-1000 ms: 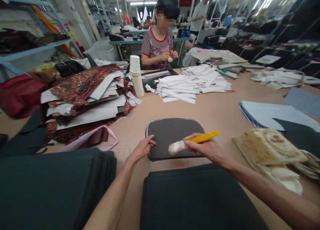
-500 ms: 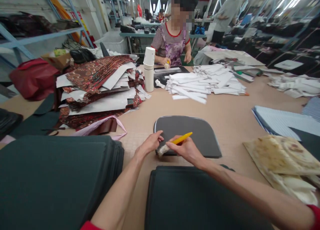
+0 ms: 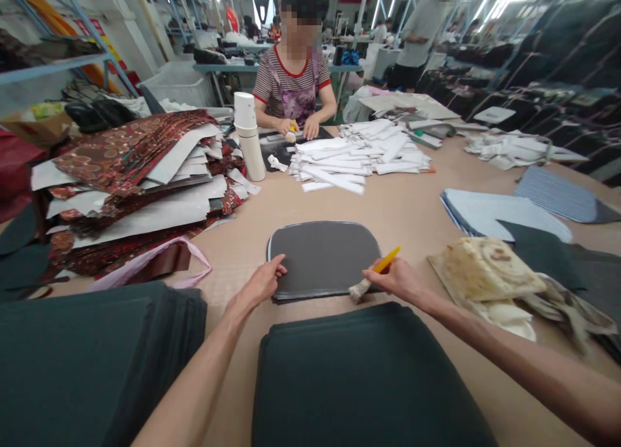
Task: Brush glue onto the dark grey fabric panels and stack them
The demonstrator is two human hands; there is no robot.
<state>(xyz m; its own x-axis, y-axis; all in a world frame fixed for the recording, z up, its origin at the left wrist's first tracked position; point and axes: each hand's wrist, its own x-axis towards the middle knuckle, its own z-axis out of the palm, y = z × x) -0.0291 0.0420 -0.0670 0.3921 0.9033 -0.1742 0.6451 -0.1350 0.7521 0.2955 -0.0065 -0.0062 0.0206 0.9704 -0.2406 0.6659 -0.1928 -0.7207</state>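
A dark grey rounded panel [image 3: 323, 256] lies flat on the brown table [image 3: 412, 207] in front of me. My left hand [image 3: 259, 285] rests on its near left corner, fingers bent and pressing down. My right hand [image 3: 398, 280] is closed on a yellow-handled brush [image 3: 376, 273], whose pale bristles touch the panel's near right edge.
Dark stacks of panels sit near me at centre [image 3: 369, 369] and left [image 3: 92, 356]. A glue-stained cloth [image 3: 485, 272] lies to the right, patterned sheets [image 3: 136, 175] at left, white strips [image 3: 359, 156] and a white cup stack [image 3: 250, 136] beyond. A person [image 3: 295, 78] works opposite.
My right hand has carried the brush from the panel's near left corner to its near right edge. My left hand stays on the left corner.
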